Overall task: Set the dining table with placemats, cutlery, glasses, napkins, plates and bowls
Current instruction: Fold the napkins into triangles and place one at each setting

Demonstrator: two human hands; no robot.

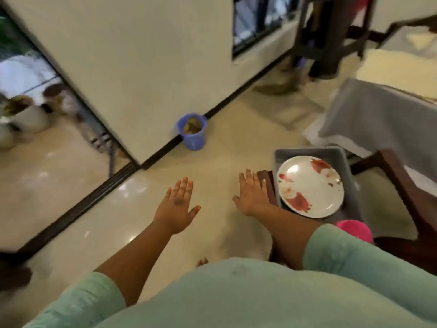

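Plate (pixel 310 185), white with red flowers, lies tilted in a grey tub (pixel 307 151) at the lower right of the frame, its near rim propped over the tub's edge; the tub seems to sit on a dark wooden chair (pixel 406 185). Leaning like that, it could slide out if the tub is knocked. Right hand (pixel 251 194), flat and holding nothing, rests at the chair's edge just left of the tub; a careless reach might tip it. Left hand (pixel 176 204) hovers spread and empty over the floor at lower centre.
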